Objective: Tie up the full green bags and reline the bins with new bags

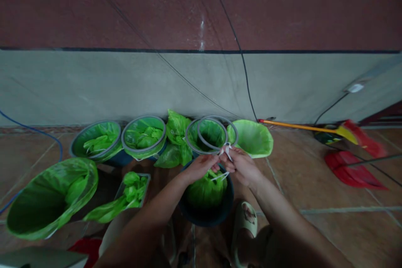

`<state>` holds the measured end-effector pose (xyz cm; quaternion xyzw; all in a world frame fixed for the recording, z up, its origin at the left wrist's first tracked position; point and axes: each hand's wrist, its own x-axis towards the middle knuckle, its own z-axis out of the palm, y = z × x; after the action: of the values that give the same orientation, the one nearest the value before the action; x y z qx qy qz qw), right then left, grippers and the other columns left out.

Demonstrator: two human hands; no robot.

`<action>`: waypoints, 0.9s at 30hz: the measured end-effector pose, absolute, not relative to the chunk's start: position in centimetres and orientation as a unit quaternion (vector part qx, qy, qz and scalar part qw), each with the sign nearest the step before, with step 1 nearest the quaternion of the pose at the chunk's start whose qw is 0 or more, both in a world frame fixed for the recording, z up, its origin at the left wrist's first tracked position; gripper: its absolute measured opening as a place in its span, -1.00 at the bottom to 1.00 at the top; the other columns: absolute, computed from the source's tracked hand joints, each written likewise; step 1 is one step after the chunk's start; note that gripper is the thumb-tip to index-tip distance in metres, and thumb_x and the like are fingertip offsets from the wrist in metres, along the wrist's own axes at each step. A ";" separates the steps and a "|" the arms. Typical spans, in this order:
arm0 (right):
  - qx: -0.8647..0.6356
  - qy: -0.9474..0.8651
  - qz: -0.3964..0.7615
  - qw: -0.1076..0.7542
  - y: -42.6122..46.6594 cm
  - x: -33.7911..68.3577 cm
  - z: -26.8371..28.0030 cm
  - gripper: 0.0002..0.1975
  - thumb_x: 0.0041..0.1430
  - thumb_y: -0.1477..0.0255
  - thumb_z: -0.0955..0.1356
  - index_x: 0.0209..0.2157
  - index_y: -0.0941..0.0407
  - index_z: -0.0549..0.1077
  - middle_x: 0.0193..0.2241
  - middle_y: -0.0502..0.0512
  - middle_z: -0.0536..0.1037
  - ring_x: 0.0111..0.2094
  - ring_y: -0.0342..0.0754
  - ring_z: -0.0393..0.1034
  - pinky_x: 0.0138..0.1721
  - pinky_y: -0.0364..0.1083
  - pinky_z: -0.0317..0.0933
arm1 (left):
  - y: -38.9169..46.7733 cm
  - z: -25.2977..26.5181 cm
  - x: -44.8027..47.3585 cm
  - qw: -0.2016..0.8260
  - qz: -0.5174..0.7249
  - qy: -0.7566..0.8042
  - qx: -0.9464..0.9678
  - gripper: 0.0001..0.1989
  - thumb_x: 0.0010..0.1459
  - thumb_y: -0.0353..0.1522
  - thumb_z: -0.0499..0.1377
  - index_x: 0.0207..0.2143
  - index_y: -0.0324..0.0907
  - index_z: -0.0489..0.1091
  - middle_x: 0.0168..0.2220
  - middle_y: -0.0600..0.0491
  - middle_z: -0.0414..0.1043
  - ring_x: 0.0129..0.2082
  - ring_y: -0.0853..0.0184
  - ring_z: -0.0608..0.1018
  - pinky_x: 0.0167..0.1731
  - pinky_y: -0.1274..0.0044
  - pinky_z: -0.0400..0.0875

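My left hand (202, 166) and my right hand (241, 165) meet above a dark blue bin (205, 220) between my feet. The fingers of both are pinched on a white drawstring (228, 150). Below them, a green garbage bag (205, 192) sits gathered inside this bin, and a loose white string end lies over its top. Just beyond my hands are two grey rings (192, 137), which overlap in view around a green-lined bin. How the string is looped between my fingers is too blurred to tell.
Green-lined bins (143, 134) line the wall, with a tied green bag (177, 134) among them. At left stands a large green-lined bin (19, 213), beside a small container (147, 182) of green bags. On the right lie a yellow-handled broom (295, 125) and a red dustpan (351, 171).
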<state>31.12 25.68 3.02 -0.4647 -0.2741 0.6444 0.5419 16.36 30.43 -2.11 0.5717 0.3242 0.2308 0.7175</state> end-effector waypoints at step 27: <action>-0.399 -0.182 0.637 0.634 26.5 32.5 2.4 -0.81 -0.01 0.51 0.35 -0.28 0.15 0.50 -0.62 -0.12 0.31 -0.71 -0.31 -0.19 -0.72 -0.26 -0.21 | 29.0 -2.8 16.2 0.490 -0.055 0.201 0.847 -0.77 0.15 -0.49 0.05 -0.56 -0.22 0.35 -0.62 0.18 0.21 -0.56 0.46 0.27 -0.48 0.58 0.10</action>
<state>32.53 26.46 2.44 -0.3988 -0.1819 0.6367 0.6344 16.19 28.99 -2.83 0.8467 0.2009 -0.0552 0.4896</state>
